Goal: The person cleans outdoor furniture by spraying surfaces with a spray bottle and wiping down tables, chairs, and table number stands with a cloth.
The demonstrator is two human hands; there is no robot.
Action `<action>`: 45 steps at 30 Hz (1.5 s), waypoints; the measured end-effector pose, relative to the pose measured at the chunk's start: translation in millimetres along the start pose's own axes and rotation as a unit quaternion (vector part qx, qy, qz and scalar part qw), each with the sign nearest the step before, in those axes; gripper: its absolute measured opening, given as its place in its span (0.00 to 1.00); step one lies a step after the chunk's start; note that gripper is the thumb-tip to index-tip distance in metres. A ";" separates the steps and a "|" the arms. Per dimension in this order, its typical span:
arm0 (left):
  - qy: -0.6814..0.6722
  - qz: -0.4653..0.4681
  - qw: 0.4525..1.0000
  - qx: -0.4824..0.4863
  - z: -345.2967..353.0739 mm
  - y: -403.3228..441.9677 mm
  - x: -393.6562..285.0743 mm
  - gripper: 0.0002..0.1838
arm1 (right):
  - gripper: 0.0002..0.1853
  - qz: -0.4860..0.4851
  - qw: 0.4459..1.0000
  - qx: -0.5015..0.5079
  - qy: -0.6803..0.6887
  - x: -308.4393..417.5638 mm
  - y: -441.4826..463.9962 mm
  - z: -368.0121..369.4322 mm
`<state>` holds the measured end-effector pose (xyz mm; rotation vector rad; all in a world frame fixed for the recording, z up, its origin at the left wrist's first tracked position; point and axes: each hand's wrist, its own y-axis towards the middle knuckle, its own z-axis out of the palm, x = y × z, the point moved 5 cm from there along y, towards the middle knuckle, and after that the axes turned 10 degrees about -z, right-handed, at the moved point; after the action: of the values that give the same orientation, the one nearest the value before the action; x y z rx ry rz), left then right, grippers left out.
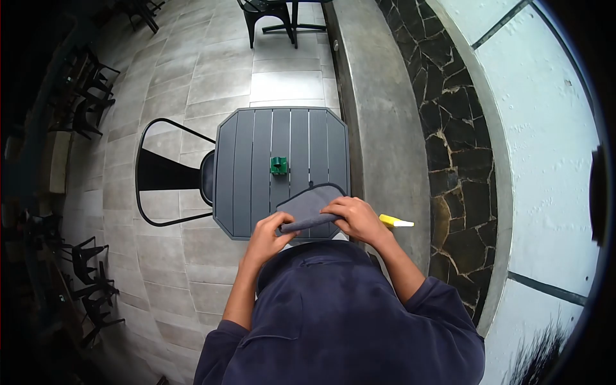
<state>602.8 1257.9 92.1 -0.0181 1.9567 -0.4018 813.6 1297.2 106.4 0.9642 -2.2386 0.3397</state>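
A grey cloth (307, 204) with a dark edge lies over the near right part of the slatted grey table (247, 173). Its near edge is folded over. My left hand (273, 232) pinches the left end of that fold, at the table's near edge. Farther right, my right hand (354, 217) grips the same fold with its fingers on top. Beyond the cloth, near the table's middle, sits a small green object (278, 165) whose kind I cannot make out. To the right of my right hand, a yellow bottle with a white tip (395, 221) lies on the concrete ledge.
A black metal chair (170, 172) stands against the table's left side. The concrete ledge (391, 128) runs along the right, with a dark stone strip (452, 167) and a pale wall beyond. More black chairs (266, 19) and tables stand at the back and far left.
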 end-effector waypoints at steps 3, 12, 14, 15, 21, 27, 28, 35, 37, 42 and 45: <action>0.095 0.064 0.993 0.019 19.8 -3.6 19.9 0.07 | 0.17 0.046 0.998 0.037 -0.005 -7.4 -17.4 20.0; 0.087 -0.025 0.992 0.089 53.2 67.0 60.4 0.13 | 0.15 0.138 0.990 -0.005 0.005 -89.1 -24.1 41.9; 0.098 -0.007 0.993 0.071 44.5 84.2 35.8 0.12 | 0.16 0.123 0.988 -0.090 -0.009 -85.8 -13.0 13.9; 0.082 0.024 0.995 0.047 39.2 91.1 20.9 0.12 | 0.16 0.124 0.988 -0.090 -0.008 -82.1 -8.3 1.9; 0.106 0.112 0.988 -0.023 27.3 91.1 -15.6 0.14 | 0.18 0.059 0.976 -0.198 -0.072 -52.6 -8.6 -27.7; 0.163 0.055 0.985 -0.013 64.5 30.8 93.9 0.16 | 0.20 0.052 0.997 -0.011 -0.061 -75.9 -54.9 81.8; 0.154 0.010 0.988 0.010 70.1 14.8 124.9 0.17 | 0.19 0.074 0.995 0.058 -0.034 -85.7 -66.9 107.3; 0.093 -0.321 0.942 -0.032 61.2 -65.4 252.0 0.23 | 0.25 0.137 0.989 0.046 0.015 -128.3 -68.8 166.0; 0.127 -0.333 0.927 -0.119 46.2 -66.2 272.9 0.27 | 0.33 0.130 0.987 -0.024 -0.087 -146.5 -45.4 174.6; 0.244 -0.262 0.884 -0.301 -37.0 21.8 310.4 0.35 | 0.44 0.198 0.972 -0.026 -0.128 -213.3 -5.2 246.9; 0.353 -0.186 0.870 -0.291 -86.1 87.9 334.8 0.34 | 0.44 0.218 0.961 -0.018 -0.169 -221.7 14.6 250.6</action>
<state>402.2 1298.6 -200.0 -0.7428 2.7488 -0.0317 795.5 1310.8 -227.8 0.5264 -2.7608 0.3441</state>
